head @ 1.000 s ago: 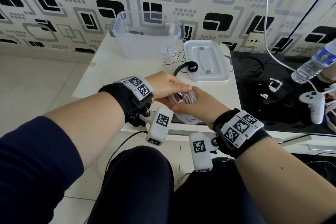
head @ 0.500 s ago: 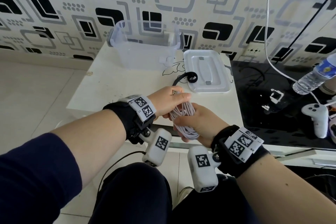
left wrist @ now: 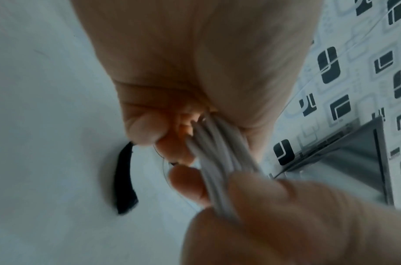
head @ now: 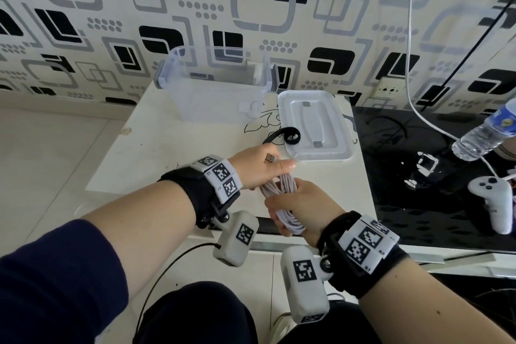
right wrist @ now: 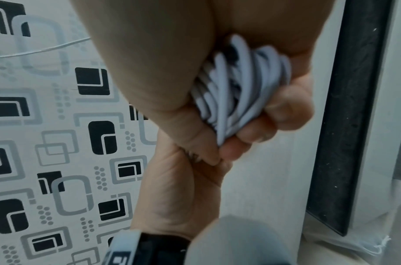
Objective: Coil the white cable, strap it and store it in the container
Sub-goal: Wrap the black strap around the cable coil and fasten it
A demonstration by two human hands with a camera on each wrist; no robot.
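The white cable [head: 282,186] is gathered into a long bundle of loops above the table's near edge. My right hand [head: 300,204] grips the lower half of the bundle [right wrist: 238,89]. My left hand [head: 261,166] holds the upper end of the cable [left wrist: 220,161], and its metal plug [head: 269,158] sticks out above the thumb. A black strap [head: 287,135], curled at one end, lies on the table just beyond my left hand; its tail [left wrist: 124,179] shows in the left wrist view. The clear container [head: 215,84] stands open at the back of the table.
The container's white lid [head: 315,126] lies flat beside the strap on the white table [head: 167,153]. To the right is a black glass surface [head: 418,204] with a water bottle [head: 485,134], a white game controller [head: 494,201] and a hanging white cord [head: 410,36].
Both hands have moved up and away from the table edge with the bundle. My left hand has shifted toward the top of the loops, and the plug now shows above its thumb.
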